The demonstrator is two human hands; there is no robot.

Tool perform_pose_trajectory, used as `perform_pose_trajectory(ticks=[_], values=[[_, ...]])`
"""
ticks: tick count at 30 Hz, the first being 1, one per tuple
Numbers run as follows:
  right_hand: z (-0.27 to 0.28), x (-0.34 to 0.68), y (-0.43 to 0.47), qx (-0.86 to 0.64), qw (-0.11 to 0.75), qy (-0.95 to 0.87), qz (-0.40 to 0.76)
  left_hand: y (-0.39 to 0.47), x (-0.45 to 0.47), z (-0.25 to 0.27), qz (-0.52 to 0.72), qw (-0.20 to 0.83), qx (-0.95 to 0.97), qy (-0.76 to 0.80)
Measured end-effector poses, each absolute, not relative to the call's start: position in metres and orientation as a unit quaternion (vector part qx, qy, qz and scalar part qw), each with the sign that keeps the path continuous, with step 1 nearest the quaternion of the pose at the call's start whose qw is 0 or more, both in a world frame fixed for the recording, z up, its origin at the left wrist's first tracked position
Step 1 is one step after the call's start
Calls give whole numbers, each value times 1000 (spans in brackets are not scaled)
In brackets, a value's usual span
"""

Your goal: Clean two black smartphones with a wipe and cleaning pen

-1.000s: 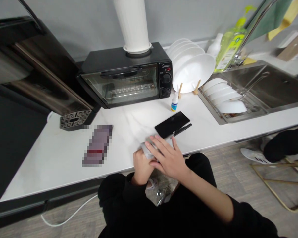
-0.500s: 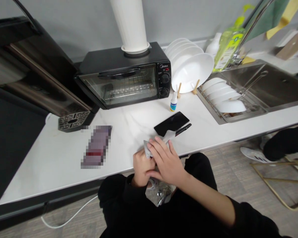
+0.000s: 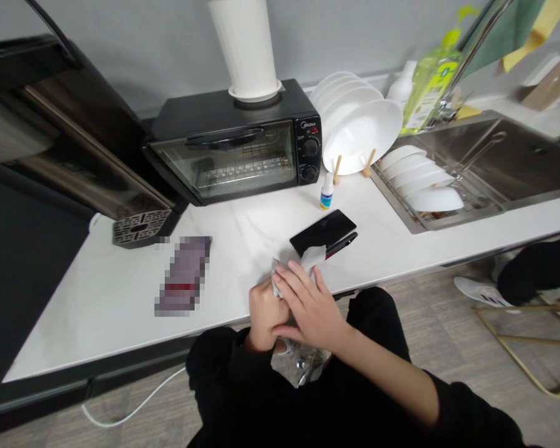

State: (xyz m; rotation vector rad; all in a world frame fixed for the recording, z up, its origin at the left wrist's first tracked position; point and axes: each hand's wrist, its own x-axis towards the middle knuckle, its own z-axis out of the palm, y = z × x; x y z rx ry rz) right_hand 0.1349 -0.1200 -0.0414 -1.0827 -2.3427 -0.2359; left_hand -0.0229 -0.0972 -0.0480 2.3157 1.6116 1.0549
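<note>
My left hand (image 3: 262, 316) is closed in a fist at the counter's front edge; its fingertips are hidden. Over it lies my right hand (image 3: 312, 311), its fingers pressing a thin grey cloth (image 3: 314, 255) against the left hand's knuckles. Whatever the left fist may hold cannot be seen. Just beyond the cloth lies a black smartphone (image 3: 324, 230) with a dark pen (image 3: 343, 245) along its near side. A small white bottle (image 3: 326, 191) with a blue and yellow label stands behind the phone. Below my hands, a clear crinkled plastic wrapper (image 3: 298, 368) is on my lap.
A black toaster oven (image 3: 242, 162) stands at the back, with white plates (image 3: 361, 137) beside it. The sink (image 3: 532, 155) is at right, holding white bowls. A blurred-out purple item (image 3: 184, 274) lies left, near a black drinks machine (image 3: 142, 227). Someone's shoe (image 3: 483, 291) shows at right.
The grey cloth has shifted slightly and its loose end is folded differently beside the pen. My hands have barely moved; the right one still covers the left.
</note>
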Motion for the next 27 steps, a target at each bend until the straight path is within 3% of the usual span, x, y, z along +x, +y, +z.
perform_pose_trajectory(ticks=[8,13,16,23,27], values=[[-33,177,-89,-578,333,-743,-65,-99,-6,-36,378,96,771,504],[-50,125,-123,-494,284,-817,-87,-96,-19,-42,368,61,771,516],[-50,146,-115,-443,273,-850,-84,-97,-24,-39,364,61,768,523],[-30,179,-87,-576,343,-740,-50,-100,-11,-34,390,125,766,496],[-38,129,-119,-460,306,-831,-57,-98,-20,-48,373,101,774,502]])
